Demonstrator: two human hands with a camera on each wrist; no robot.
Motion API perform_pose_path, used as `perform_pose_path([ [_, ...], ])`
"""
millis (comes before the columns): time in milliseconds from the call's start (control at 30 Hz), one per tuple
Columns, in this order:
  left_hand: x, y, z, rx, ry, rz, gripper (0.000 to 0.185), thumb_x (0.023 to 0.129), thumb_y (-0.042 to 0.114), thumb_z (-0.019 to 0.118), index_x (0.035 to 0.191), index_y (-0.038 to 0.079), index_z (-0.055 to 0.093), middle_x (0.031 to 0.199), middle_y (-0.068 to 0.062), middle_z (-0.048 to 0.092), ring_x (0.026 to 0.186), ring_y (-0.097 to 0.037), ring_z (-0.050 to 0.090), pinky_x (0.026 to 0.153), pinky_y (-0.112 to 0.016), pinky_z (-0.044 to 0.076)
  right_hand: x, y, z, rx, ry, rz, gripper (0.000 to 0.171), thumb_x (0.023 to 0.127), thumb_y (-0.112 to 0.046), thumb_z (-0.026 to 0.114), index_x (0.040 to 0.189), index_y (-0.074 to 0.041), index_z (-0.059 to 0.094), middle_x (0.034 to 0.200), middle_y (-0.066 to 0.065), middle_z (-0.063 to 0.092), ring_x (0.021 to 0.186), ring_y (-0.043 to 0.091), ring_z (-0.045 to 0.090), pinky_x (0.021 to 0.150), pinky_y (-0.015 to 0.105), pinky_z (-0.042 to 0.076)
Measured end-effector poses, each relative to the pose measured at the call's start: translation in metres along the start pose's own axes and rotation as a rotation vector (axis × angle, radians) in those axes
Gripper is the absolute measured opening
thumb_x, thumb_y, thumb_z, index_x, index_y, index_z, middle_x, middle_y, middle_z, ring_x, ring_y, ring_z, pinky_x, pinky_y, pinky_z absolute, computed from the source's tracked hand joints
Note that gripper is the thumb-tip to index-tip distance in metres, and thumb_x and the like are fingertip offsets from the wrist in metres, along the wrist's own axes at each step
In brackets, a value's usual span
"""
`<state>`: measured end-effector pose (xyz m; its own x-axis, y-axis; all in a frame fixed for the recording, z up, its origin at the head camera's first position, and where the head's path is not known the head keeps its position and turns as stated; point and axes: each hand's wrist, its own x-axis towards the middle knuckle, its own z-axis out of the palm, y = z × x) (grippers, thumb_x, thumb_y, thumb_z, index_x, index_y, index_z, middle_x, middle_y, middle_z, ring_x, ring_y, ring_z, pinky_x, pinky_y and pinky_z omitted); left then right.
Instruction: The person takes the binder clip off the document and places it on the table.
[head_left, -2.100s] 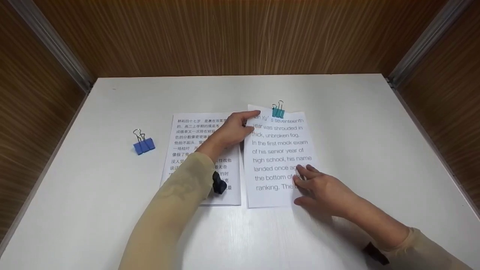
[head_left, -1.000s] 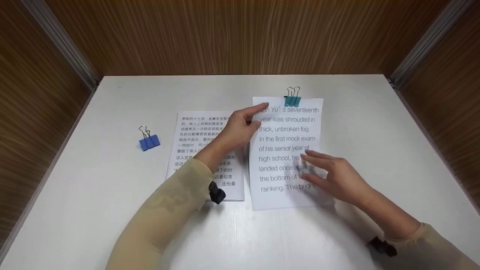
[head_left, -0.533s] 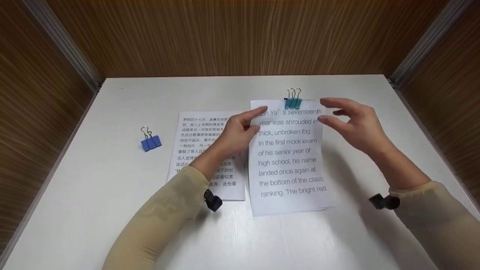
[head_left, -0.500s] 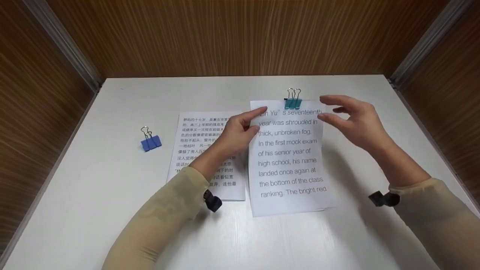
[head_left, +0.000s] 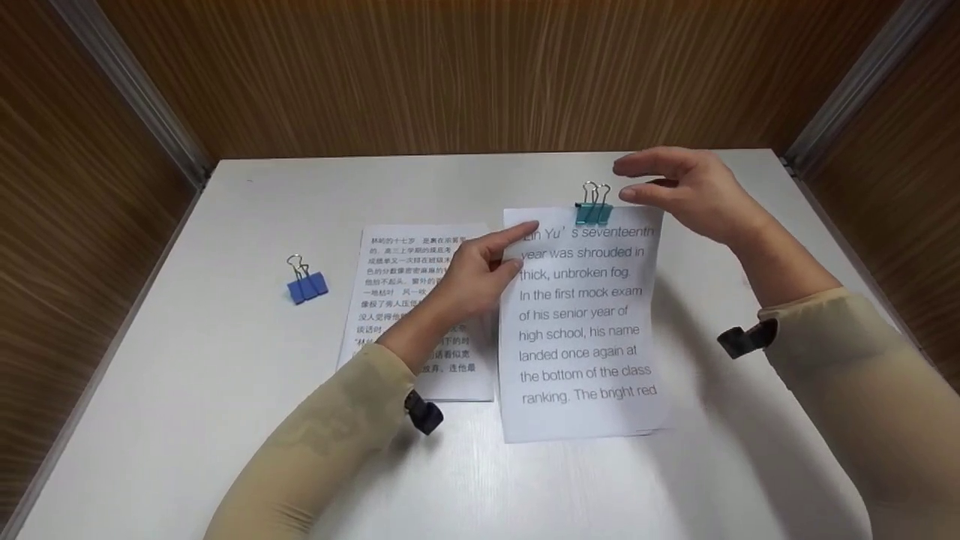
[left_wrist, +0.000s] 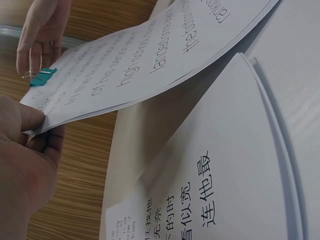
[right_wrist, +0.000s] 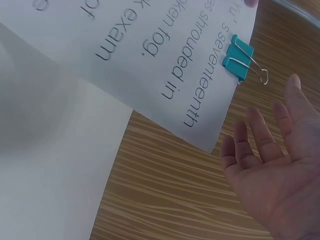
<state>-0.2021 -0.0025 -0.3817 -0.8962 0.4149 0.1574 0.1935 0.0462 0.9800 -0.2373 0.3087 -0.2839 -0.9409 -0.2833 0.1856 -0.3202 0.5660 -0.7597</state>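
Observation:
My left hand [head_left: 474, 276] pinches the upper left edge of a few sheets [head_left: 577, 324] printed in English, thumb on top and curled fingers beneath in the left wrist view. The sheets are raised at the top and slope down toward the table. A teal binder clip [head_left: 594, 214] bites their top edge, its two wire handles pointing up and away. Just right of those handles is my right hand [head_left: 705, 193], fingers loosely bent and holding nothing. In the right wrist view a small gap separates the fingertips from the clip [right_wrist: 238, 57].
A stack of sheets printed in Chinese [head_left: 390, 277] lies flat on the white table [head_left: 187, 390], partly under my left forearm. Farther left is a blue binder clip [head_left: 307, 287] with its handles up. Wood-grain panels [head_left: 480, 75] border the table at the back and sides.
My left hand has lifted the top of the English sheets, the teal clip rising with them. My right hand has left the sheets' lower right area and moved up beside the clip.

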Motion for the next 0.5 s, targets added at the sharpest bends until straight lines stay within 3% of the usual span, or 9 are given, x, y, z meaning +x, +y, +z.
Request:
perform_pose_path([
  [133, -0.002, 0.0, 0.0, -0.004, -0.016, 0.009, 0.056, 0.107, -0.001, 0.056, 0.155, 0.028, 0.057, 0.127, 0.0, 0.075, 0.101, -0.022, 0.077, 0.076, -0.028, 0.059, 0.007, -0.001, 0.0, 0.011, -0.055, 0.002, 0.044, 0.098, -0.03, 0.08, 0.139, -0.014, 0.072, 0.141, 0.007, 0.068, 0.123, 0.02, 0.065, 0.092, 0.021, 0.051],
  [500, -0.004, -0.001, -0.001, -0.023, -0.012, 0.027, 0.055, 0.107, -0.001, 0.057, 0.155, 0.025, 0.058, 0.125, -0.003, 0.076, 0.1, -0.024, 0.077, 0.077, -0.03, 0.062, 0.018, 0.002, 0.007, 0.045, -0.141, 0.039, 0.037, 0.098, -0.03, 0.08, 0.132, -0.014, 0.077, 0.127, 0.003, 0.074, 0.109, 0.018, 0.064, 0.086, 0.025, 0.049],
])
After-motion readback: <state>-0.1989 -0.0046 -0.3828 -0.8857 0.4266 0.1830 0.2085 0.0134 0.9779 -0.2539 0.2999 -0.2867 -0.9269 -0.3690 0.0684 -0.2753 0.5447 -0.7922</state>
